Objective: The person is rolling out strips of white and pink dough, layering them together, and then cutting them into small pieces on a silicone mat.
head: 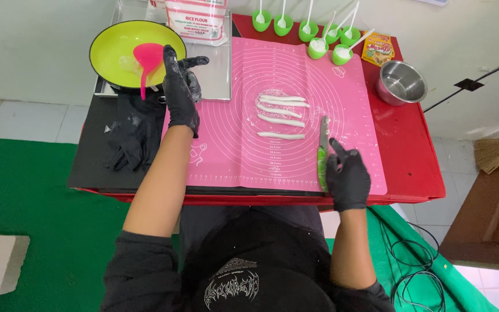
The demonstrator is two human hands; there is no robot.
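Note:
Several thin white dough strips (282,118) lie side by side in the middle of a pink silicone mat (244,156). My right hand (347,176), in a black glove, holds a green-handled knife (322,151) near the mat's right front, blade pointing away from me, just right of the strips. My left hand (181,89), also gloved in black, hovers with fingers apart at the mat's left rear corner. It is next to a lime-green pan (114,46) holding a pink ladle (146,65).
The red table (411,162) carries a steel bowl (400,82), an orange packet (377,51), several small green cups (319,36) with white spoons, a flour bag (196,19) on a metal tray (218,69), and spare black gloves (131,136). Cables lie on the green floor.

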